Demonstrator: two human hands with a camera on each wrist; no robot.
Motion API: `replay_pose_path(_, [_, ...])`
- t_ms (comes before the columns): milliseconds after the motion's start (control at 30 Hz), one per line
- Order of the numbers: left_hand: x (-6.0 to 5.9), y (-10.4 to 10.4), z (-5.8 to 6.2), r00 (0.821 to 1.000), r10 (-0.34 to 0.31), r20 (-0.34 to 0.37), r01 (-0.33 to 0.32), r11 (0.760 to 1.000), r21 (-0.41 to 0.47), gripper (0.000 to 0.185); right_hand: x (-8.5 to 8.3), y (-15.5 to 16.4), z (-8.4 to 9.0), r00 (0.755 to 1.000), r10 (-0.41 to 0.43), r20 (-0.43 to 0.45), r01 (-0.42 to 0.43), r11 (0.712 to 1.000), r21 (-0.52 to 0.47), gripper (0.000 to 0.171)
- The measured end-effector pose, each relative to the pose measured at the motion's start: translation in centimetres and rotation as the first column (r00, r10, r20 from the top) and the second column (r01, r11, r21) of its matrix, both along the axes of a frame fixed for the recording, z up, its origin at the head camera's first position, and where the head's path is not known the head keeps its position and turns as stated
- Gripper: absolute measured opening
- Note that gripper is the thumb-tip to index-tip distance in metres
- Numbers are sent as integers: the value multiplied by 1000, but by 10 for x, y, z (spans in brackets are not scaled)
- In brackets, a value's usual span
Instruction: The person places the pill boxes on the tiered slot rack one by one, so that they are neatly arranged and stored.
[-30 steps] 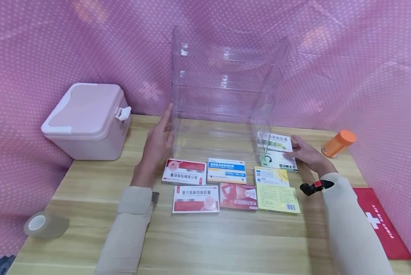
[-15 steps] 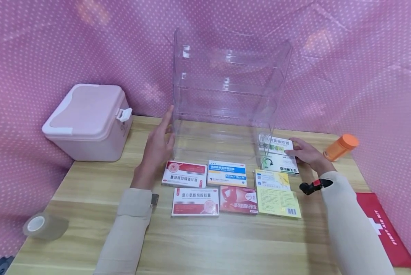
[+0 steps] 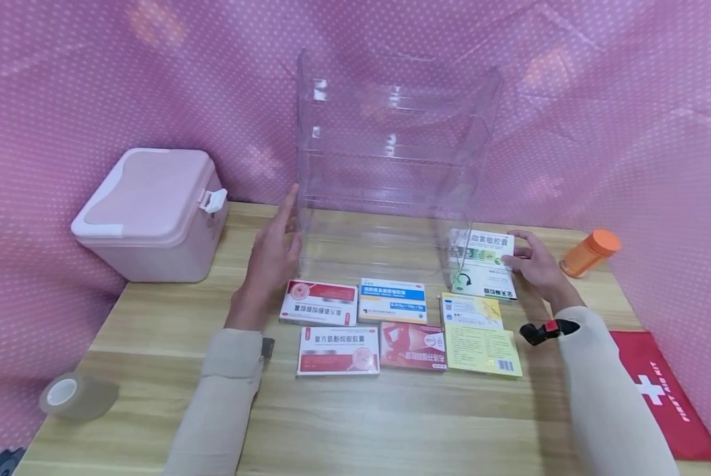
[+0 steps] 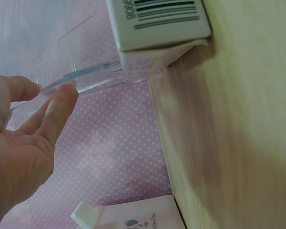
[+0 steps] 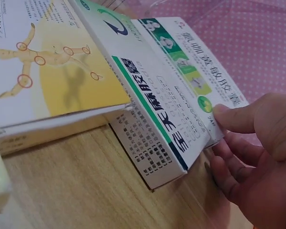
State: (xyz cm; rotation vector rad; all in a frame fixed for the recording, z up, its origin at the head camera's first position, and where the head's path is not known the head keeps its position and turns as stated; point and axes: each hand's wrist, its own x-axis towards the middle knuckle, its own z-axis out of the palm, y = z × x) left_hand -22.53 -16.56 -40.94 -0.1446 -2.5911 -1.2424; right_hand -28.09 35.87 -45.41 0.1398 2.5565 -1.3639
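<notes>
A clear tiered display rack (image 3: 391,158) stands at the back. My left hand (image 3: 270,254) touches its left side panel with extended fingers; the left wrist view shows the fingertips (image 4: 66,88) against the panel's edge. At the rack's right, my right hand (image 3: 536,268) pinches the end of a white-and-green medicine box (image 3: 483,248), thumb on its top face. Another white-and-green box (image 3: 485,281) lies flush in front of it. Further boxes lie near: two red-and-white ones (image 3: 318,303), a blue-and-white one (image 3: 392,301), a red one (image 3: 413,346), and two yellow ones (image 3: 483,350).
A pink lidded medicine chest (image 3: 150,211) stands at the back left. A roll of clear tape (image 3: 88,396) sits at front left. An orange bottle (image 3: 590,253) is right of my right hand, and a red first aid pouch (image 3: 665,396) lies by the right edge.
My right hand has shifted slightly right and back, and the far white-and-green box in its grip now shows more of its printed face. The left hand has stayed at the rack.
</notes>
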Motion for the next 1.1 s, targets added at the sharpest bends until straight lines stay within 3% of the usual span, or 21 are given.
replay_pose_path(133, [0,0,1,1000,6,4,-6,1000,-6,99,7,5,7,997,-65,-51,62,997,-45,70])
replay_pose_path(233, [1,2,1,1000,8,9,-8,1000,-9,100,15,12,15,982,-147,-120,119,970,-214,64])
replay_pose_path(300, [1,2,1,1000,11,10,-11,1000,-11,99,19,14,25,963,-213,-163,139,917,-375,60])
replay_pose_path(400, [2,3,1,1000,16,6,-16,1000,-19,99,25,13,46,922,-328,-203,156,799,-581,58])
replay_pose_path(500, [2,2,1,1000,21,6,-21,999,-25,99,30,7,72,884,-410,-226,163,723,-671,61])
replay_pose_path(600, [3,2,1,1000,23,6,-23,999,-25,100,31,-5,99,840,-469,-271,145,677,-722,64])
replay_pose_path(667, [3,2,1,1000,24,4,-24,999,-26,100,30,-15,116,813,-487,-318,106,662,-742,65])
replay_pose_path(733, [4,2,1,1000,24,3,-24,999,-27,100,27,-27,132,791,-486,-371,69,674,-736,63])
replay_pose_path(867, [4,2,1,1000,27,4,-27,999,-30,100,21,-50,157,774,-436,-459,-9,718,-696,61])
replay_pose_path(1100, [4,1,-1,1000,22,-10,-22,999,-33,100,11,-81,176,786,-348,-511,-61,779,-624,61])
